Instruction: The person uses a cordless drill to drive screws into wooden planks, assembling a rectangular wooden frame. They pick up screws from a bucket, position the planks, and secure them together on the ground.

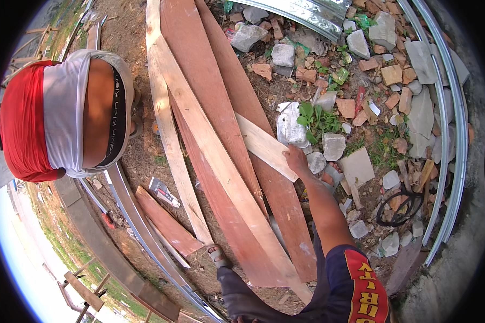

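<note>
My right hand [295,158] reaches forward and grips the edge of a short pale wooden board [265,144] near its near end. The board's far end passes under a reddish plywood strip [210,81]. Beneath the short board lies another reddish plywood strip [285,215]. A long pale plank [215,145] runs lengthwise over the plywood, its near end close to my legs. Only a sliver of what looks like my left hand [247,320] shows at the lower edge; its fingers are mostly cut off.
Another person [64,116] bends over at the left. Broken bricks [346,107], stones and a crushed white foam box [292,123] litter the right side. Metal channels [444,107] curve along the far right. A black cable coil [400,207] lies among the rubble.
</note>
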Demonstrator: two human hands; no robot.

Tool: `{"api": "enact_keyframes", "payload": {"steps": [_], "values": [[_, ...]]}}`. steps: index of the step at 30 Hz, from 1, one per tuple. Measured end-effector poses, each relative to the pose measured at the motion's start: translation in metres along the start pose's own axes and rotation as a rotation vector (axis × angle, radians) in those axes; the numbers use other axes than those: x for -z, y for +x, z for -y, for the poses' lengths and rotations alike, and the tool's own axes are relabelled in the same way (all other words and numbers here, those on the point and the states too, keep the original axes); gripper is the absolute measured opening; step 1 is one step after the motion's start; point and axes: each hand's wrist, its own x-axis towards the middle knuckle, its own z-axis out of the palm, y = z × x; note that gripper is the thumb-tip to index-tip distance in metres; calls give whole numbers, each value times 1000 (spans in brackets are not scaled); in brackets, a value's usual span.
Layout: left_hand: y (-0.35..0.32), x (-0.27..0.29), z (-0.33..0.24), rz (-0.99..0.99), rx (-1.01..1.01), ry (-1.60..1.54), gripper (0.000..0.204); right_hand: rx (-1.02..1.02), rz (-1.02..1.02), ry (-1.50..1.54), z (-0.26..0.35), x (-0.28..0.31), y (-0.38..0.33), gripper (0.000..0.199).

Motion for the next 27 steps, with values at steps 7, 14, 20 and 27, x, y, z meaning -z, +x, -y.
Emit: {"api": "enact_keyframes", "payload": {"steps": [7,14,20,27], "values": [[2,7,5,20,-16,-19,87,-43,259,-121,35,70,-1,38],[6,12,14,35,-19,-17,88,216,307,-114,109,108,-45,32],[8,16,16,49,-13,25,88,65,165,-34,169,108,-88,18],[7,7,32,85,12,-21,89,-53,52,-62,237,49,-140,19]]}}
